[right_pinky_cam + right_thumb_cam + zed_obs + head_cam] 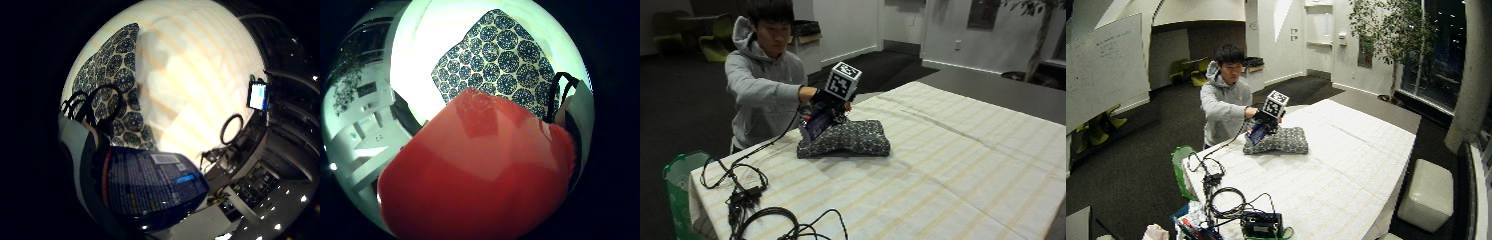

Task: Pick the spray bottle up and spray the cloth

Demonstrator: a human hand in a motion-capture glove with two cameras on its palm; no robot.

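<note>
right hand (828,104) wrapped round the spray bottle (816,125), holding it tilted just above the cloth (846,138) | nozzle hidden behind the glove, I think | cloth's far edge is cut off in both palm views

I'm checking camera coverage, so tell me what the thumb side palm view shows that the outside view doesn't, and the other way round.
Only the thumb side palm view shows a red part of the spray bottle up close, filling much of the picture, with the patterned cloth just beyond it.

Only the outside view shows the gloved right hand gripping the bottle's dark labelled body above the cloth, the person in a grey hoodie, and the loose cables at the table's near end.

Both show the cloth lying on the striped tablecloth.
</note>
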